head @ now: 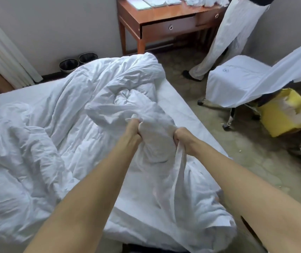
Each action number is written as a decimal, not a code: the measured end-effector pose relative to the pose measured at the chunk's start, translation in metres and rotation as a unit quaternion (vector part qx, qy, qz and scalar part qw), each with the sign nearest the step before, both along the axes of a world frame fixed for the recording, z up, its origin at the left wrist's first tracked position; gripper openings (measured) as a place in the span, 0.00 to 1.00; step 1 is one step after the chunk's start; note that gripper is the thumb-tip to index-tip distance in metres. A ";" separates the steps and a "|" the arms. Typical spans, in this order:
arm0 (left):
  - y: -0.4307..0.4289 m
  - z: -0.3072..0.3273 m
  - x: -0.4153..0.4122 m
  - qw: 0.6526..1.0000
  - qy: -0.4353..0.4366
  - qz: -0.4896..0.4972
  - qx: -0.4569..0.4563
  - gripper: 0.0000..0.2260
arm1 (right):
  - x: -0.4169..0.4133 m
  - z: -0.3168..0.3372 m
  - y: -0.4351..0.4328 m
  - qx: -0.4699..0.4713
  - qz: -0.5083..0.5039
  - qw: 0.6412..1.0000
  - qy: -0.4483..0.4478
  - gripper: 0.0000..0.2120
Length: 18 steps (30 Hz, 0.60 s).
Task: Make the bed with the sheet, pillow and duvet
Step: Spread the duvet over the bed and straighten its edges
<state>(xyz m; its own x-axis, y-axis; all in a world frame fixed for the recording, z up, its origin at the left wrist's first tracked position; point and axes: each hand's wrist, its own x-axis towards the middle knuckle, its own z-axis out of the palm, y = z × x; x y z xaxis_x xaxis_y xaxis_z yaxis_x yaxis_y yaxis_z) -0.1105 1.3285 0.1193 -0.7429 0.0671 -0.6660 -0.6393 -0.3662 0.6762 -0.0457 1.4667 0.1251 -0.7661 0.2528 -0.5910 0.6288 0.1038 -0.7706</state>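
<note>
Gripping a bunched fold of white duvet, the fingers of the left hand are curled tight around the cloth. The right hand, close beside it, is clenched on the same fold, with a strip of fabric hanging below its fist. The duvet lies crumpled in a heap across the bed, which already wears a flat white sheet. No pillow is in plain view. The step in hand looks like finding an edge or corner of the duvet. Next, the hands likely need to lift, shake and spread it flat. Beyond the bed stand a wooden surface with folded linen, a draped chair and another person's legs.
</note>
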 end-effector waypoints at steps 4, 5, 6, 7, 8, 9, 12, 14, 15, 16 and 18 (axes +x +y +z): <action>0.109 0.051 0.023 0.988 0.109 -0.110 0.027 0.10 | 0.051 0.011 0.086 -0.072 -0.060 0.995 0.014 0.20; 0.140 0.055 0.031 0.983 0.118 -0.141 0.023 0.13 | 0.067 0.014 0.110 -0.069 -0.072 0.995 0.017 0.18; 0.171 0.060 0.043 0.977 0.123 -0.171 0.012 0.14 | 0.083 0.017 0.137 -0.065 -0.086 0.994 0.019 0.17; 0.202 0.071 0.062 0.970 0.123 -0.208 0.012 0.12 | 0.102 0.020 0.165 -0.057 -0.107 0.992 0.018 0.17; 0.234 0.080 0.083 0.961 0.123 -0.246 0.017 0.09 | 0.121 0.026 0.191 -0.051 -0.129 0.990 0.021 0.18; 0.266 0.089 0.105 0.952 0.119 -0.281 0.030 0.07 | 0.145 0.032 0.219 -0.046 -0.149 0.987 0.022 0.20; 0.354 0.085 0.169 0.915 0.099 -0.390 0.026 0.05 | 0.217 0.037 0.293 -0.023 -0.211 0.977 0.021 0.21; 0.397 0.066 0.205 0.887 0.079 -0.454 0.024 0.09 | 0.261 0.025 0.327 -0.032 -0.277 0.960 -0.012 0.19; 0.412 0.053 0.220 0.878 0.073 -0.472 0.019 0.09 | 0.280 0.017 0.339 -0.032 -0.310 0.950 -0.035 0.18; 0.423 0.040 0.232 0.873 0.065 -0.483 0.005 0.08 | 0.295 0.005 0.349 -0.037 -0.327 0.943 -0.050 0.18; 0.430 0.013 0.247 0.860 0.049 -0.507 -0.020 0.11 | 0.310 -0.022 0.360 -0.036 -0.362 0.928 -0.075 0.17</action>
<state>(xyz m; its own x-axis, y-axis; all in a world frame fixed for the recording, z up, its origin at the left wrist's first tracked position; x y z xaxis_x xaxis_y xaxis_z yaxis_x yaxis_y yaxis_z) 0.1361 1.7589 0.1327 -0.3679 0.6922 -0.6210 -0.5561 0.3715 0.7435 0.2641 1.8265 0.1035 -0.3182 0.6249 -0.7129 0.6145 -0.4366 -0.6570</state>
